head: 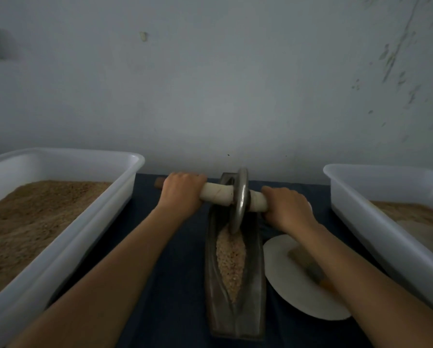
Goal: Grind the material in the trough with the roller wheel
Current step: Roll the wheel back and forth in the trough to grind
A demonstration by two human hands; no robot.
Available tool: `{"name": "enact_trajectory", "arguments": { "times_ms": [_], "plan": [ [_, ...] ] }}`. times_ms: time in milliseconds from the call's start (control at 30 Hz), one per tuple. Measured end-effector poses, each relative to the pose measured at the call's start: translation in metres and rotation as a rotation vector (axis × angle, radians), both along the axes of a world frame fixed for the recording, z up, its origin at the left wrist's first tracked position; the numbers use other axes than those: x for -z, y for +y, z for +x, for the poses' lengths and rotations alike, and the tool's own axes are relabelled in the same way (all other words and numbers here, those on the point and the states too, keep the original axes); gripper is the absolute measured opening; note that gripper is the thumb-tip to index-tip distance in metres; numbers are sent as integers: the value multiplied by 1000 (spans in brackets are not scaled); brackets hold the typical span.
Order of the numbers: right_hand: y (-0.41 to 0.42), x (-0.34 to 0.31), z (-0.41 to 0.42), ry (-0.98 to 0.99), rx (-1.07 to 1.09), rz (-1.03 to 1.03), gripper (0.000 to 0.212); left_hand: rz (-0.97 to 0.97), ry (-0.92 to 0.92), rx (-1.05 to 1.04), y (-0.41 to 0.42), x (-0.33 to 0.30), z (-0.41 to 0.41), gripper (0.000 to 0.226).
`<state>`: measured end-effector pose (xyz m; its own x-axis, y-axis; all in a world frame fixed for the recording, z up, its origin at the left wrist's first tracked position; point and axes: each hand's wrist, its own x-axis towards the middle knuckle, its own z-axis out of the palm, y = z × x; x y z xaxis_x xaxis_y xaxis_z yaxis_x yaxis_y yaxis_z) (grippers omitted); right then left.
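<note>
A dark metal boat-shaped trough (254, 272) lies lengthwise in the middle of the table. Pale tan coarse material (230, 259) fills its groove. A metal roller wheel (240, 202) stands in the groove at the far end of the trough, its lower rim in the material. A whitish axle handle (216, 193) runs through the wheel. My left hand (181, 194) grips the axle on the left of the wheel. On the right side my right hand (288, 207) grips the other end.
A white plastic tub (67, 244) of brown granular material stands at the left. Another white tub (386, 237) stands at the right. A white plate (285, 280) with a brush (308, 267) on it lies right of the trough. A wall is close behind. Dark cloth (175, 272) covers the table.
</note>
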<state>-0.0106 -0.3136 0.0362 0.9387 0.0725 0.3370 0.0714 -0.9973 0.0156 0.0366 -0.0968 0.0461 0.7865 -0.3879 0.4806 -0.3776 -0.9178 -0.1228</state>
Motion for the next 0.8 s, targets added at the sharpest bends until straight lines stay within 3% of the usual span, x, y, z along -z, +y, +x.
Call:
{"name": "enact_trajectory", "arguments": {
  "times_ms": [200, 500, 667, 800],
  "plan": [
    [3, 3, -17, -25, -39, -36, 18, -23, -57, 29, 11, 12, -25, 23],
    [12, -4, -84, -22, -132, -55, 23, -48, 38, 92, 35, 10, -94, 28],
    [11, 0, -104, -48, -87, -30, 31, -59, -18, 181, 37, 3, -108, 42],
    [11, -1, -84, -21, -95, -47, 19, -47, 25, 97, 32, 9, -88, 26]
  ]
}}
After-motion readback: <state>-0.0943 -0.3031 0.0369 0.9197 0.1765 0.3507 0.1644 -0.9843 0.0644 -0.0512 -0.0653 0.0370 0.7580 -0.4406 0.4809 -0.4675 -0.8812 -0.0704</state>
